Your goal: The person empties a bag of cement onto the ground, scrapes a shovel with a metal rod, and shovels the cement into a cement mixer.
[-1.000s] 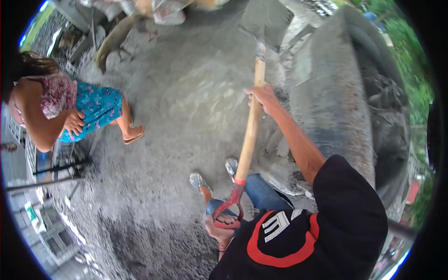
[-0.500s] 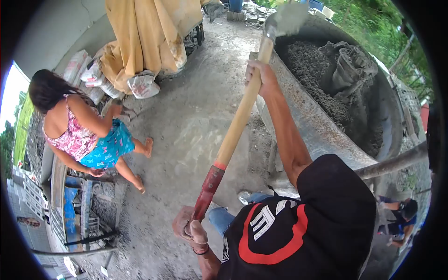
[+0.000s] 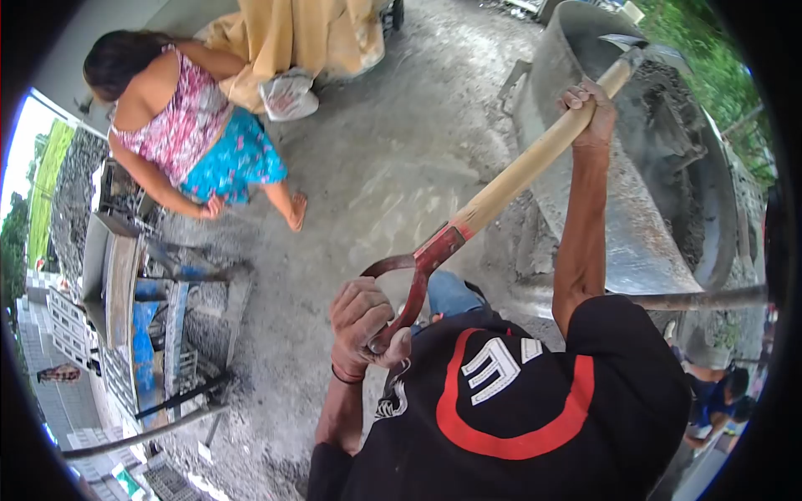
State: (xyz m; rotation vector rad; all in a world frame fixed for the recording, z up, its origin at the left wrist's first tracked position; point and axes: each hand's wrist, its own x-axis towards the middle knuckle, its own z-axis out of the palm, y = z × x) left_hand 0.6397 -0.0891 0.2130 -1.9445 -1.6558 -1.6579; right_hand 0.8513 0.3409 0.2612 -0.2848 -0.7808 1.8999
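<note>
A shovel (image 3: 522, 179) with a pale wooden shaft and a red metal D-handle slants across the view. My left hand (image 3: 363, 321) is closed around the grip of the D-handle, near my body. Higher up, my right hand (image 3: 595, 115) wraps the wooden shaft close to the blade. The shovel blade (image 3: 637, 42) is over the large round metal drum (image 3: 551, 63), seen nearly edge-on. Grey, wet-looking mix (image 3: 668, 108) lies inside that drum, lumpy and partly hidden behind the shovel and my hand.
A person (image 3: 175, 125) in a floral top and blue skirt stands on the concrete floor (image 3: 401, 200) at left. Beside them are a tan tarp (image 3: 309, 42), a white sack (image 3: 288, 93) and a blue metal frame (image 3: 146, 334). Another person (image 3: 714, 397) is at lower right.
The shovel has swung right, its blade now further over the drum; the pale dusty load on it no longer shows. Both hands keep their grip. The person at left has turned and straightened.
</note>
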